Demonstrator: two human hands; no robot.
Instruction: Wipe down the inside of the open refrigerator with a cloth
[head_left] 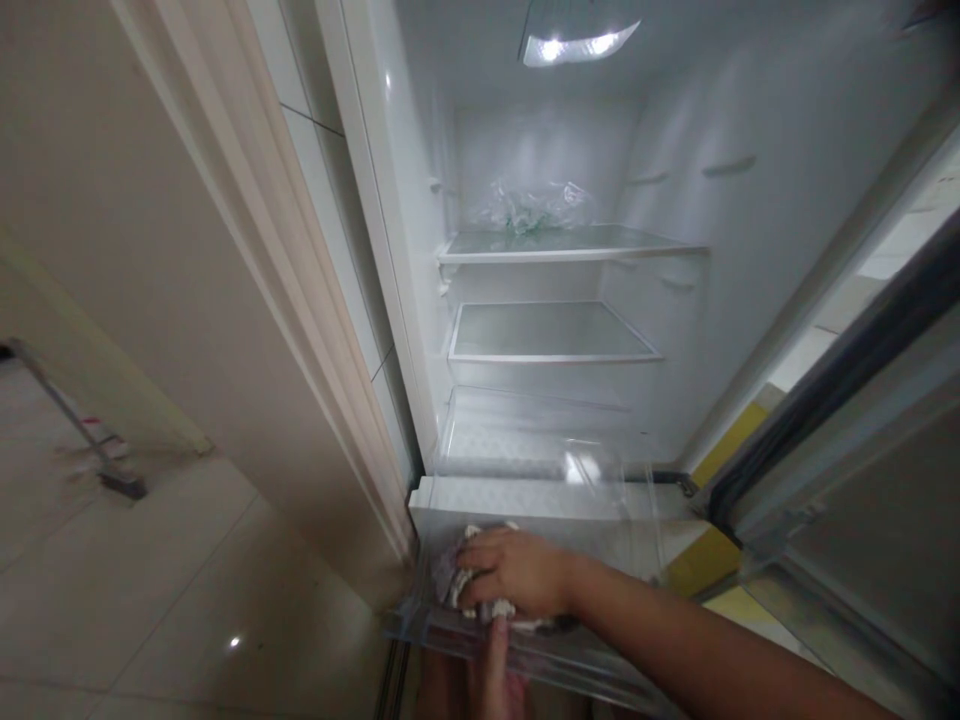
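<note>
1. No text, label, brand, number or sign can be read anywhere in the head view.
2. The fridge (675,200) walls, its glass shelves (555,335) and the clear drawer (525,480) carry no legible marking.
3. The fridge door (862,480) at the right edge shows no readable badge or sticker.
4. The wall and floor at the left bear no writing.

Open fridge: clear drawer (525,640) pulled out at bottom, cloth (469,580) lying in it. Upper glass shelf (570,245) carries a crumpled plastic bag (532,208). Lower glass shelf (551,335) under it. Tiled floor (150,600) left.
</note>
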